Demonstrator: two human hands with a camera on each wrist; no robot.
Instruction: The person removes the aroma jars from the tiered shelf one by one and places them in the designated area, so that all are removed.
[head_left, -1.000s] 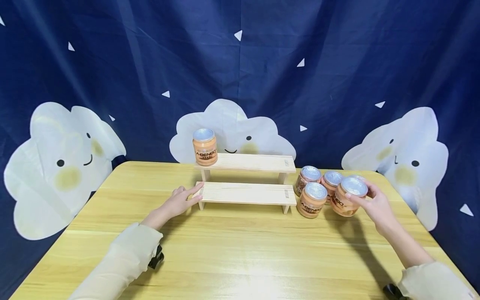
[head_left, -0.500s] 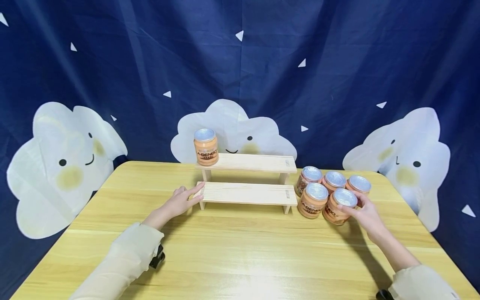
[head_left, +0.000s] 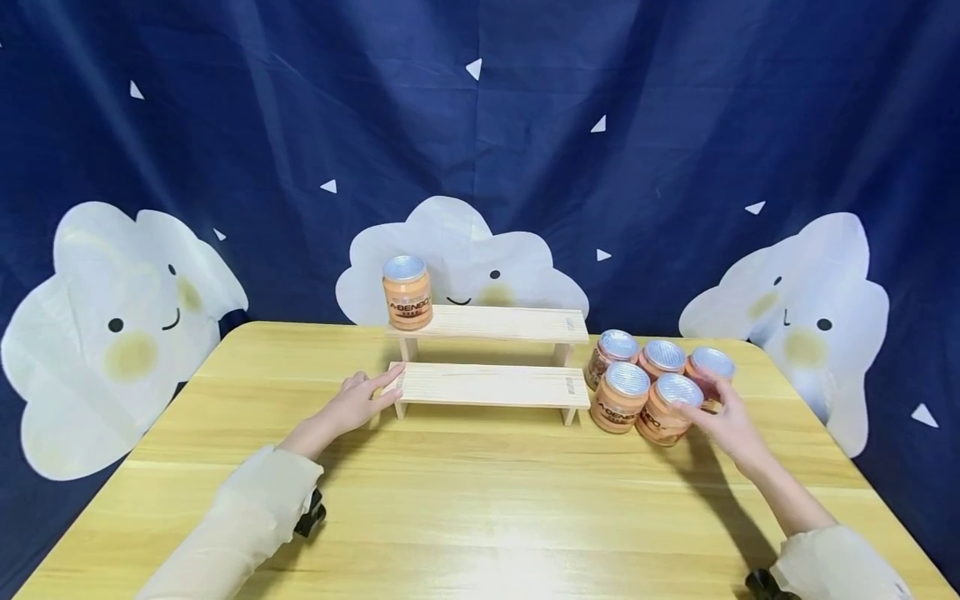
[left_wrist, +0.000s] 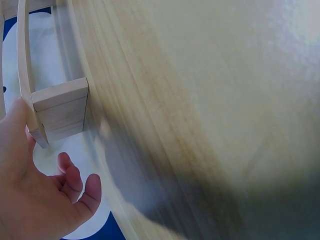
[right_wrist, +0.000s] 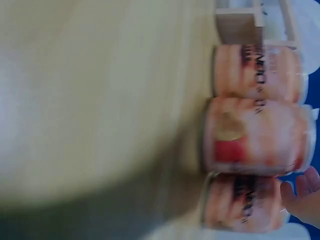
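Observation:
My left hand [head_left: 356,404] holds the left end of the lower step of a pale wooden two-step shelf [head_left: 487,385] between thumb and forefinger. Its other fingers are loosely bent below the board in the left wrist view. On the upper step's left end stands an orange jar with a silver lid [head_left: 407,293]. My right hand [head_left: 731,421] is at the right side of a jar cluster, its thumb by the front right jar [head_left: 663,412] and its fingers by the back right jar [head_left: 712,362], partly covering it. In the right wrist view the fingers [right_wrist: 302,187] close round no jar.
Three more similar jars stand close together right of the shelf: a front left jar [head_left: 618,400], a back left jar [head_left: 613,354] and a back middle jar [head_left: 662,358]. The wooden table [head_left: 465,500] ends at a dark blue curtain [head_left: 480,150] with white clouds.
My right hand has lowered the raised jar onto the table at the front right of the cluster and loosened its fingers from it. The left hand stays on the shelf end.

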